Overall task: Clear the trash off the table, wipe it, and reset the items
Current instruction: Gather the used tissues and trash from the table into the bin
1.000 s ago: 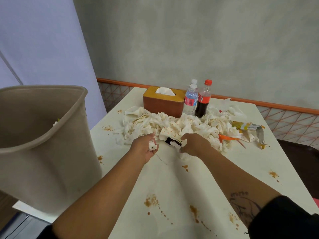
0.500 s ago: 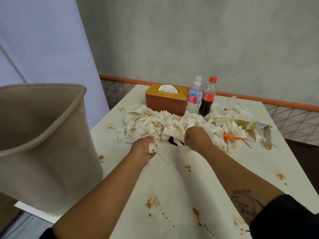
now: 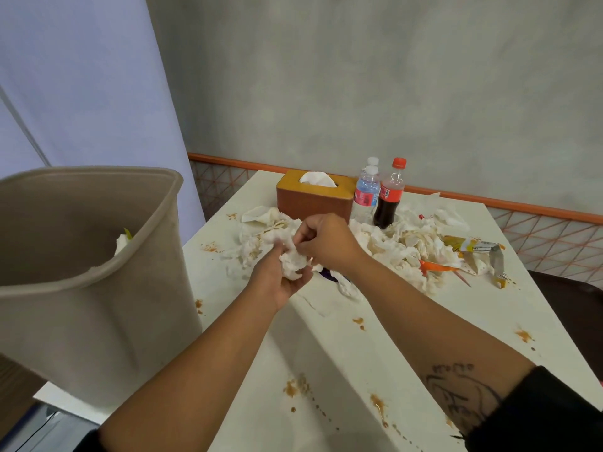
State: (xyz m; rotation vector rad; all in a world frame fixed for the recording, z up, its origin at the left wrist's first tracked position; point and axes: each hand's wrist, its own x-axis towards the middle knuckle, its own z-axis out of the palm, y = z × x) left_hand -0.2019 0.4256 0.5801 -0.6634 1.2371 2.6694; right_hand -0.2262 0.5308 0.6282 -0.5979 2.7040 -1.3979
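**A:** White paper everywhere. Which hand has hold of what?

**B:** The left hand [image 3: 277,282] lies palm up, fingers curled round a tissue wad [image 3: 295,264]. The right hand [image 3: 326,239] sits just above it, knuckles up, fingertips pinching the top of the same wad.

**A:** And the rest of the trash?

**B:** The tissue heap [image 3: 394,246] spreads behind both hands and off to the right, its near edge touching them. A purple scrap [image 3: 328,275] shows just under the right wrist. Further right of that hand lie an orange wrapper [image 3: 437,265] and a yellow and silver packet [image 3: 476,247].

**A:** The bin?

**B:** The beige bin [image 3: 88,256] is left of the left hand, apart from it, with some paper inside. I cannot tell what it rests on.

**A:** What else is on the table [image 3: 342,347]?

**B:** Beyond the hands stands a brown tissue box [image 3: 315,199]. Right of it are a water bottle [image 3: 367,194] and a cola bottle [image 3: 390,199], upright, side by side. Sauce stains [image 3: 293,388] dot the top on the near side of the hands, beside both forearms.
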